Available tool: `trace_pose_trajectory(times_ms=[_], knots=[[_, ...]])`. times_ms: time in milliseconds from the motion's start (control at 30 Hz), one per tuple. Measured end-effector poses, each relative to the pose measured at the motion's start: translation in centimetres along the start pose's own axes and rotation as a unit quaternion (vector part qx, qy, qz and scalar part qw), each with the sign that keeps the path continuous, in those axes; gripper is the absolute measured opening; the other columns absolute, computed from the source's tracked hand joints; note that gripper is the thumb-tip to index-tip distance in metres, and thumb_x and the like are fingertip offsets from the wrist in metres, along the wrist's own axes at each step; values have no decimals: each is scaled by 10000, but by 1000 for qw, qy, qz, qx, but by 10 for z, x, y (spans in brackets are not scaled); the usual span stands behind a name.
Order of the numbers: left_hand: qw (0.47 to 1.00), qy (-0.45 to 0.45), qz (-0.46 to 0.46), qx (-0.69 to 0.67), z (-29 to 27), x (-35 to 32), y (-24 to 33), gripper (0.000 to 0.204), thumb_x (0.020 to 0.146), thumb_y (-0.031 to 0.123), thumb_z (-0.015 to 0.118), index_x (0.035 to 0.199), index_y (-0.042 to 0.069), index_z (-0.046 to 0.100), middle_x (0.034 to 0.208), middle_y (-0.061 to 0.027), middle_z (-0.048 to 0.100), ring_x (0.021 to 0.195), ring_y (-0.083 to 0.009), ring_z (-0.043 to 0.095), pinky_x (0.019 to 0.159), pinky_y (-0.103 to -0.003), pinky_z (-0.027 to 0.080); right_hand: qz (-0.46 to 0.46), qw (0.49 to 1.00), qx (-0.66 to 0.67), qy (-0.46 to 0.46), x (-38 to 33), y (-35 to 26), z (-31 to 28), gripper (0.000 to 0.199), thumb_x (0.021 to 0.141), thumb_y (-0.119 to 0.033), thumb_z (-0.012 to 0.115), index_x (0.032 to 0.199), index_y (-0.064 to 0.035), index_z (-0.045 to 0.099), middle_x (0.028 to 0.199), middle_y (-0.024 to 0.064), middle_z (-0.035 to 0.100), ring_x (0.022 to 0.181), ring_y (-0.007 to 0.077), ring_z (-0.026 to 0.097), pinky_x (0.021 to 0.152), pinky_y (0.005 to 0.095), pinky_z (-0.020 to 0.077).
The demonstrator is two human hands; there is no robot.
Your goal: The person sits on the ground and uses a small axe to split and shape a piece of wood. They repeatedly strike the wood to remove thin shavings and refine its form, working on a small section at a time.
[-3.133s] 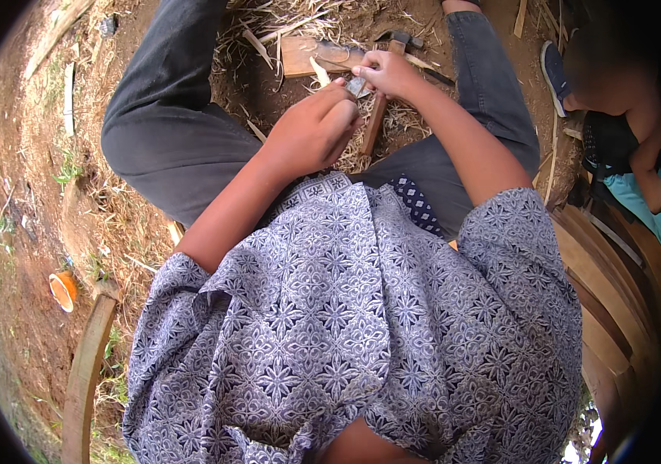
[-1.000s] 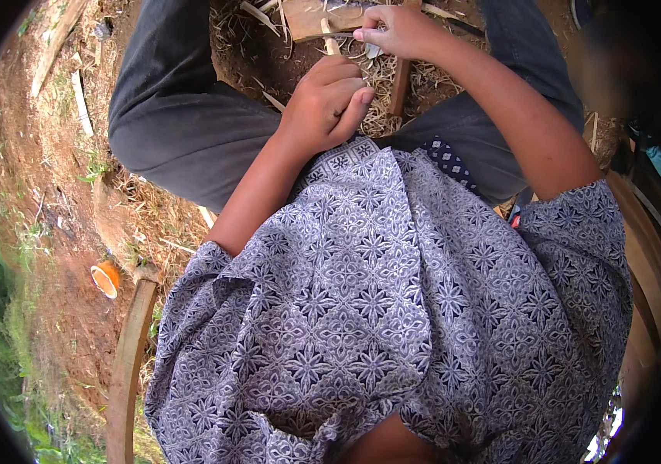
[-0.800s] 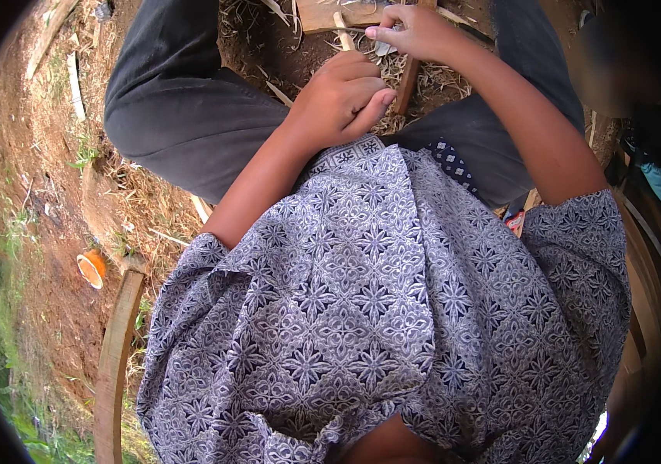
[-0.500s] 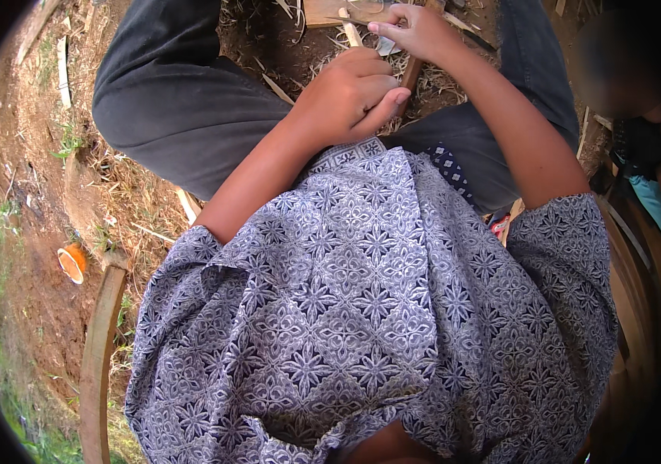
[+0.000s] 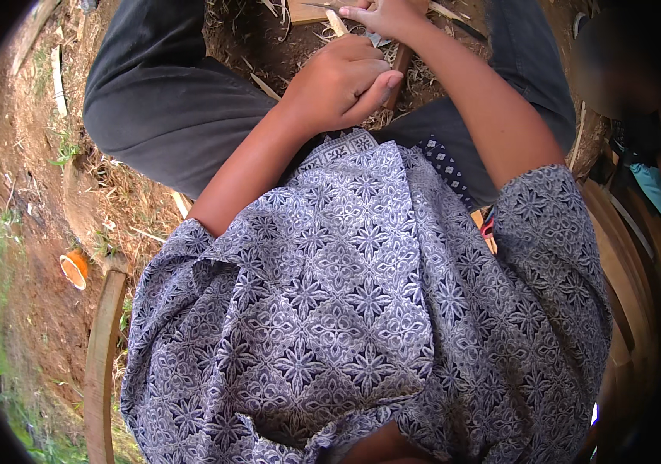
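the left hand (image 5: 339, 83) is closed around a pale wooden stick (image 5: 336, 23), its fingers folded over and its thumb lying out toward the right; the stick's whittled-looking end pokes out past the knuckles, pointing away from the body, while the rest is hidden in the fist. the right hand (image 5: 394, 17) pinches a thin grey blade (image 5: 316, 5) between thumb and fingers just beyond the left hand, and the blade points leftward across the stick's far end; whether its edge touches the wood i cannot tell. behind the stick, at the upper edge of the view, lies a flat wooden board (image 5: 305, 14), only partly visible. a brown wooden bar (image 5: 398, 76) slants on the ground beneath the right wrist, with curled wood shavings (image 5: 421, 83) beside it. the person sits with knees spread, in dark grey trousers (image 5: 175, 116) and a blue-and-white patterned shirt (image 5: 330, 278). well off to the left, an orange bowl (image 5: 74, 269) lies tipped on the reddish soil near a long wooden plank (image 5: 104, 363). to the right are curved-looking boards (image 5: 616, 267) and, near the dark rim, a turquoise cloth (image 5: 650, 188).
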State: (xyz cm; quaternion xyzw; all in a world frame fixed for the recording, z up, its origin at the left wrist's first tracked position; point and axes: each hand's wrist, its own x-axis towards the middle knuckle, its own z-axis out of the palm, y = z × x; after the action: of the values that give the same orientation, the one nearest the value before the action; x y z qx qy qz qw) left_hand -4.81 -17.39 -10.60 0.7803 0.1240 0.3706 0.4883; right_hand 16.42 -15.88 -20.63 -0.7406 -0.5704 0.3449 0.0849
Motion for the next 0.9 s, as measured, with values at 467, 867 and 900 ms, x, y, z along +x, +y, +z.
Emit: trace_pose_trajectory(times_ms=[467,867,900], knots=[[1000,4,-12,3,-2,-14,-3,278,971,72,574,705,7,523,685,-121,466,686,-306,491,645,-420,426,-7,997,75,-28,-28,-17,-27,357,850,-418,810,817,-67,755,737,119,734,667,202,688,632,380,542],[1000,-9,1,-6,7,-9,-3,283,936,54,614,677,14,508,656,-109,462,655,-310,471,642,-435,418,4,999,-5,-37,-38,-23,-44,343,841,-393,813,776,-64,741,712,144,718,632,233,672,641,398,534],[1000,-7,-2,-8,6,-9,-3,286,936,54,616,675,14,505,654,-108,462,653,-310,470,641,-435,418,0,999,-8,-38,-39,-24,-45,342,842,-392,813,774,-66,740,714,141,719,631,232,671,640,397,534]])
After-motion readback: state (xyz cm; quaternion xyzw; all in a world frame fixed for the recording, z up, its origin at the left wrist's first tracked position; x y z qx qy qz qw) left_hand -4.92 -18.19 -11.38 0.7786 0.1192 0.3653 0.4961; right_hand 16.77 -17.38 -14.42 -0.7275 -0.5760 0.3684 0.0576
